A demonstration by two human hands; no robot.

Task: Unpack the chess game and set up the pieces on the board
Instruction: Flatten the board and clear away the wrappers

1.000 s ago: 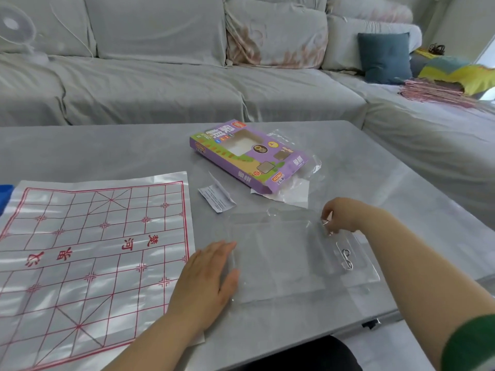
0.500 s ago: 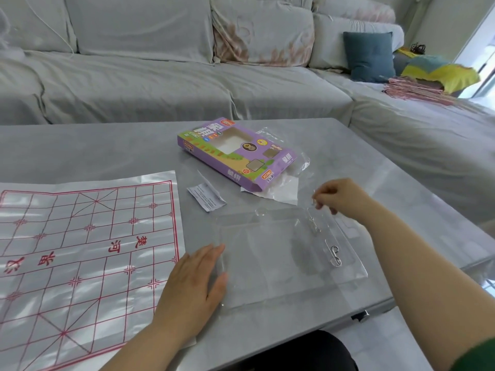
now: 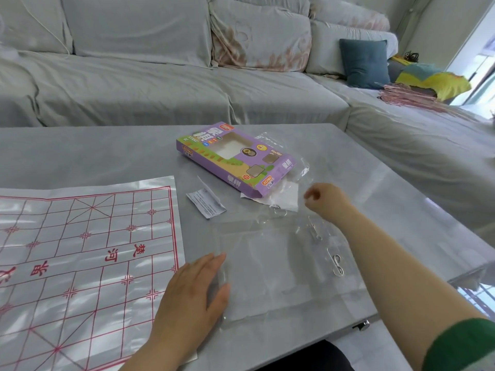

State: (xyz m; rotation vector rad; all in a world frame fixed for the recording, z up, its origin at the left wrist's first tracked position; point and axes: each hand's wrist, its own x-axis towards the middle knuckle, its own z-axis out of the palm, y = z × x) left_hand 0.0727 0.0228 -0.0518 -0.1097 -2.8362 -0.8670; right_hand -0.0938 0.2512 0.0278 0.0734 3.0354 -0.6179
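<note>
Head view: left hand (image 3: 194, 287) flat on clear tray (image 3: 270, 266), right hand (image 3: 325, 199) curled.

Grey table (image 3: 93, 153) bearing, left to right: red-lined plastic board sheet (image 3: 80, 258); folded paper slip (image 3: 206, 203); purple game box (image 3: 235, 159) on crumpled wrapping; clear plastic tray (image 3: 276, 266) nearest the viewer.

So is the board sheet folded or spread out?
Spread out: the board sheet lies flat on the table, red grid showing, faint creases across it.
</note>
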